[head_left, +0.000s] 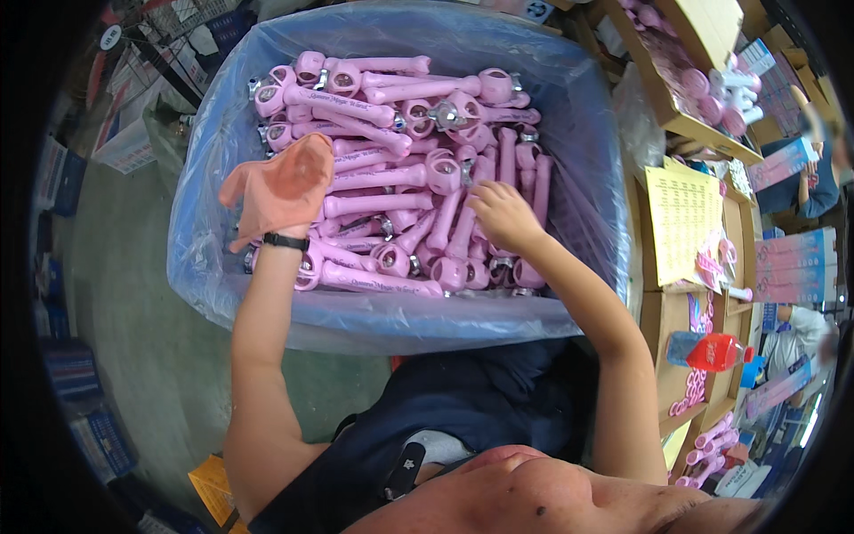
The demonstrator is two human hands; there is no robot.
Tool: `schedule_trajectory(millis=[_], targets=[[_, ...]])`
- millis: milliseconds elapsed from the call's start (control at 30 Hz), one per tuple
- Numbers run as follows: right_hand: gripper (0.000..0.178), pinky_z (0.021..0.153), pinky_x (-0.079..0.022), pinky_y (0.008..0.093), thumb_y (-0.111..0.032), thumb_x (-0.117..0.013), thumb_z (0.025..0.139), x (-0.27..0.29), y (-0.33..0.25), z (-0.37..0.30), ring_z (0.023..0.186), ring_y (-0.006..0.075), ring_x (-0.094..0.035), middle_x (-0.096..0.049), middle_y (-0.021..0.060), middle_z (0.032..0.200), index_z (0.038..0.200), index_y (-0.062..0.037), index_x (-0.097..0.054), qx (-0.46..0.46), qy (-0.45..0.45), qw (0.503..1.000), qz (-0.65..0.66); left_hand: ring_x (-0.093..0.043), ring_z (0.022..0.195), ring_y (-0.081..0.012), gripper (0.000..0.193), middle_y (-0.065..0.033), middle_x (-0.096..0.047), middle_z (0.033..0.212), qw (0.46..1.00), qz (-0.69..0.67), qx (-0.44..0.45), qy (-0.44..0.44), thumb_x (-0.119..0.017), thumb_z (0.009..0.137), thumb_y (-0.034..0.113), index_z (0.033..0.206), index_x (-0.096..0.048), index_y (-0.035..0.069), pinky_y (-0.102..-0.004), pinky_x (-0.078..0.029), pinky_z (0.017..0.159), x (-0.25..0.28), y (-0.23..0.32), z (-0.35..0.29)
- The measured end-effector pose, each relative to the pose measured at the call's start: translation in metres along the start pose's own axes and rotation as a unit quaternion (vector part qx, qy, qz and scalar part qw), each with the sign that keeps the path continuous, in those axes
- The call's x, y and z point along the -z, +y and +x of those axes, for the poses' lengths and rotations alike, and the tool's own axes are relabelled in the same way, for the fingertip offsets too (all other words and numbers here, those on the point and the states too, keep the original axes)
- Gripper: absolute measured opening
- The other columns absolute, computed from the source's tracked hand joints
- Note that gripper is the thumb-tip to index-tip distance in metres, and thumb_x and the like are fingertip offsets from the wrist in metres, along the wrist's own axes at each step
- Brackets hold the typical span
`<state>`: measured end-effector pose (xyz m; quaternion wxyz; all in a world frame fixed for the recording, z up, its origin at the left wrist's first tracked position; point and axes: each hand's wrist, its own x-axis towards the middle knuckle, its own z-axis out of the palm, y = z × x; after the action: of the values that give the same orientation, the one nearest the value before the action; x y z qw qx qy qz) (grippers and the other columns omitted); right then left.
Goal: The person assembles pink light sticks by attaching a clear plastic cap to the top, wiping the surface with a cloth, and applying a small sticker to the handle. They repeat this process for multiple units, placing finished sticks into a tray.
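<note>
Many pink toy wands (378, 178) with round, clear-windowed heads and silvery parts lie heaped in a large blue bin (583, 133) lined with clear plastic. A salmon-coloured cloth (289, 182) covers my left hand (276, 200) over the left part of the heap; its fingers are hidden underneath. A black band (286, 240) circles that wrist. On the right of the heap, my right hand (505, 215) has its fingers curled down around a pink toy wand (467, 218), partly covered by the hand.
Right of the bin, a workbench carries cardboard trays (663, 343), a yellow printed sheet (676, 222), a red-labelled bottle (712, 351) and more pink parts (712, 449). A carton of wands (721, 93) stands at upper right. Other people (805, 191) are beyond. Blue crates (76, 369) line the left.
</note>
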<state>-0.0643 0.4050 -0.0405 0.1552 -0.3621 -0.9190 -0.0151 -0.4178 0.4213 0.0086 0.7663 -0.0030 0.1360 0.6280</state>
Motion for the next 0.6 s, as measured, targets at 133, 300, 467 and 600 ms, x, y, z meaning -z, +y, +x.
schedule_trajectory(millis=[133, 300, 467, 600], targets=[[0.025, 0.100, -0.034, 0.0401, -0.014, -0.052, 0.079, -0.109, 0.006, 0.086, 0.118, 0.0284, -0.047, -0.057, 0.0122, 0.115, 0.101, -0.0038, -0.060, -0.009, -0.087, 0.993, -0.081, -0.054, 0.100, -0.0263, 0.045, -0.0161, -0.057, 0.106, 0.998, 0.037, -0.041, -0.005, -0.054, 0.081, 0.026, 0.107, -0.053, -0.010, -0.0389, -0.047, 0.088, -0.014, -0.012, -0.010], [0.042, 0.103, -0.031, 0.0476, -0.024, -0.061, 0.078, -0.181, -0.001, 0.109, 0.116, 0.0262, -0.049, -0.057, 0.0101, 0.114, 0.116, -0.0068, -0.055, -0.188, -0.188, 0.958, -0.106, -0.053, 0.094, -0.0198, 0.022, -0.0067, -0.055, 0.099, 0.986, 0.129, -0.083, 0.064, -0.047, 0.089, 0.024, 0.100, -0.050, 0.005, -0.0342, -0.044, 0.085, 0.000, -0.017, -0.010], [0.048, 0.093, -0.040, 0.0498, -0.031, -0.072, 0.067, -0.161, -0.012, 0.073, 0.107, 0.0268, -0.054, -0.057, 0.0115, 0.108, 0.107, -0.0079, -0.060, -0.171, -0.288, 0.940, -0.070, -0.053, 0.092, -0.0175, 0.016, -0.0013, -0.054, 0.096, 0.744, 0.652, -0.119, 0.084, -0.046, 0.090, 0.022, 0.100, -0.049, 0.010, -0.0341, -0.047, 0.073, 0.020, -0.005, -0.016], [0.057, 0.081, -0.048, 0.0454, -0.035, -0.070, 0.059, -0.089, 0.019, 0.039, 0.092, 0.0385, -0.058, -0.057, 0.0195, 0.103, 0.104, -0.0017, -0.059, -0.283, -0.291, 0.901, 0.152, -0.055, 0.080, -0.0194, 0.016, 0.0005, -0.055, 0.085, -0.266, 0.946, -0.152, 0.105, -0.051, 0.086, 0.025, 0.092, -0.052, 0.010, -0.0372, -0.042, 0.054, 0.013, 0.008, -0.003]])
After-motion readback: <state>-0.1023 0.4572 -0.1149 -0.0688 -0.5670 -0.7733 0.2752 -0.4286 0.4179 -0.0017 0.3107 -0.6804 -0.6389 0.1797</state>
